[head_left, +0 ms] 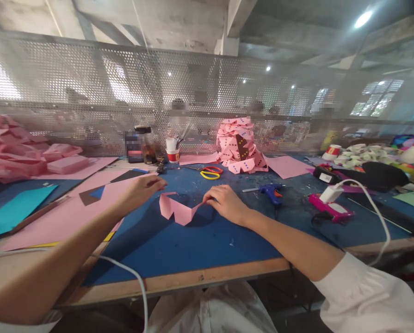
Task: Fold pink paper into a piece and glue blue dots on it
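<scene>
A folded strip of pink paper (183, 213) stands in zigzag creases on the blue mat (193, 249). My right hand (224, 202) pinches its right end between thumb and fingertips. Above and to the left of the strip is my left hand (147, 186), its fingers bent together near the strip's upper left end; whether it holds anything is too small to tell. Beyond the hands lie scissors (211, 173) with red and yellow handles. A blue glue gun (272, 193) rests to the right of my right hand.
Pink folded pieces are heaped at the far left (15, 148) and stacked at the back (236, 143). A teal sheet (19, 208) lies left. On the right are a magenta power strip (331, 209) and a white cable (376, 208). A metal mesh screen (193, 78) stands behind.
</scene>
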